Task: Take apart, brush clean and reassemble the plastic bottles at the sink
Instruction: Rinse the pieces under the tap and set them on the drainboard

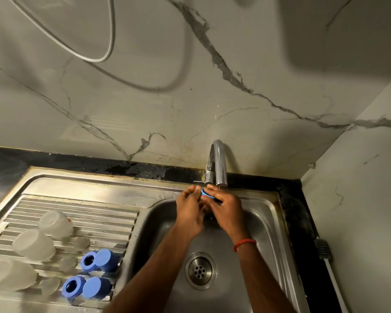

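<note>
I see the small blue round plastic bottle cap (205,193) held over the far edge of the stainless steel sink basin (265,222), just below the spout of the curved chrome tap (219,163). Both grips are closed on it: the left hand (190,206) pinches its left side with curled fingertips, and the right hand (226,206) pinches its right side, its fingers wet and shiny. A red thread band (245,243) circles the right wrist.

Left of the basin, on the ribbed steel drainboard (77,213), three translucent white plastic bottles (55,224) (33,245) (9,275) lie on their sides. A tiny red mark on the farthest one is too small for me to read. Near them are three clear round discs (81,242) (67,263) (49,285) and four blue plastic cap parts (89,263) (107,259) (72,288) (96,287) in two touching pairs. The black stone worktop (145,168) borders the sink under a marble-patterned wall (212,86).
</note>
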A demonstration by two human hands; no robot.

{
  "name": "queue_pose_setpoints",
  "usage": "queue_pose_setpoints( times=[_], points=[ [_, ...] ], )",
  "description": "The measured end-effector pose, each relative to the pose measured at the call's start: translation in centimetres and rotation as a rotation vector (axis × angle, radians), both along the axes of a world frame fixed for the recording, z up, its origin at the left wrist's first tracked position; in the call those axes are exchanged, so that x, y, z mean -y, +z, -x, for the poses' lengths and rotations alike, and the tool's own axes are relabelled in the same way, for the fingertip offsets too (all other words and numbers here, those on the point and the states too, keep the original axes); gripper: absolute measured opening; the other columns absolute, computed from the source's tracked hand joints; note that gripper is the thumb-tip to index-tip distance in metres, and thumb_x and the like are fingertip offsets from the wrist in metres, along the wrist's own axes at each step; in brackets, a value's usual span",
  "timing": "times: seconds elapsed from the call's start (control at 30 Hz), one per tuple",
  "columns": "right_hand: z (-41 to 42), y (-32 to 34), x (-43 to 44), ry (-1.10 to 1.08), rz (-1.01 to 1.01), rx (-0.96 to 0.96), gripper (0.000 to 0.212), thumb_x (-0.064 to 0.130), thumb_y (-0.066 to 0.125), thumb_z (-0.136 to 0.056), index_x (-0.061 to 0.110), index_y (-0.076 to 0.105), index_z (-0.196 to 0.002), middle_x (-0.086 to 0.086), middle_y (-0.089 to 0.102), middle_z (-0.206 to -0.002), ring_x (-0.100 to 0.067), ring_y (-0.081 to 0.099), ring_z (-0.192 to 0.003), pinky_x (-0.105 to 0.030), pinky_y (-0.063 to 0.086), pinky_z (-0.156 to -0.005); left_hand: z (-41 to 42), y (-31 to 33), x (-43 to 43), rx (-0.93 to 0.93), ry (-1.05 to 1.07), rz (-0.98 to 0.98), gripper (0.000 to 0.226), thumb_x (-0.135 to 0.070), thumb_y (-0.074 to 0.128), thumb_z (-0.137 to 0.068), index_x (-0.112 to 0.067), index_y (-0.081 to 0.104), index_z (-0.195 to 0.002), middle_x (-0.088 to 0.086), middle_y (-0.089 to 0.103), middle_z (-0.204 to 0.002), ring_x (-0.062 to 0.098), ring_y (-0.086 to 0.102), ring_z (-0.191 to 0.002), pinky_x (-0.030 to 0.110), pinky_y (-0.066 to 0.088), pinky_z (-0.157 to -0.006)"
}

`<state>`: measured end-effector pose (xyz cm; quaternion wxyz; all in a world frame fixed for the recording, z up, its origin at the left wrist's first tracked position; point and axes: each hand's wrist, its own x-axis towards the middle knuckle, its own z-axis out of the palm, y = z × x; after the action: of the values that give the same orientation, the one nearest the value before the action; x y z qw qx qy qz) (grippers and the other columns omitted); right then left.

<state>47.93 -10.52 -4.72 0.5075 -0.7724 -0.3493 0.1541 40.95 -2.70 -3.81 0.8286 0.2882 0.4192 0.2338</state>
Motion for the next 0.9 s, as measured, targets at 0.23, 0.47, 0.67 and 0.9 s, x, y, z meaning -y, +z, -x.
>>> queue_pose_setpoints(
  times=[0.23,0.47,0.67,0.9],
  points=[
    [-1.4,-0.3,2.4,0.059,0.317,0.663,0.033,0.031,0.074,-0.086,0.022,0.073,-0.118,0.003,0.065,-0.13,-0.019,0.047,-0.126,-0.037,0.039,-0.104,0.7,1.1,0.8,0.234,-0.074,0.412,0.044,-0.031,0.051,-0.104,0.008,0.06,-0.123,0.025,0.071,-0.105,0.027,0.074,-0.078,0.037,0.063,-0.06],
    [-1.2,0.6,3.5,0.066,0.622,0.829,0.047,0.06,0.055,-0.088,0.037,0.064,-0.129,0.004,0.057,-0.141,-0.024,0.04,-0.136,-0.046,0.032,-0.105,1.1,1.1,0.8,0.171,-0.081,0.322,0.032,-0.022,0.052,-0.104,0.007,0.064,-0.111,0.022,0.073,-0.091,0.027,0.071,-0.077,0.028,0.059,-0.059],
    [0.4,1.1,2.7,0.013,0.612,0.769,0.041,0.06,0.06,-0.086,0.034,0.073,-0.116,-0.002,0.05,-0.148,-0.027,0.027,-0.143,-0.054,0.03,-0.112,0.8,1.0,0.5,0.085,-0.066,0.285,0.028,-0.019,0.051,-0.105,0.003,0.067,-0.102,0.022,0.072,-0.094,0.028,0.071,-0.082,0.035,0.063,-0.065],
    [-0.1,1.9,2.3,-0.052,0.691,0.797,0.041,0.063,0.06,-0.086,0.041,0.068,-0.12,-0.01,0.041,-0.155,-0.036,0.02,-0.148,-0.062,0.019,-0.114,-0.1,0.5,0.1,0.023,-0.023,0.251,0.026,-0.018,0.053,-0.104,0.004,0.068,-0.103,0.022,0.072,-0.092,0.028,0.07,-0.083,0.039,0.056,-0.089]
  ],
)
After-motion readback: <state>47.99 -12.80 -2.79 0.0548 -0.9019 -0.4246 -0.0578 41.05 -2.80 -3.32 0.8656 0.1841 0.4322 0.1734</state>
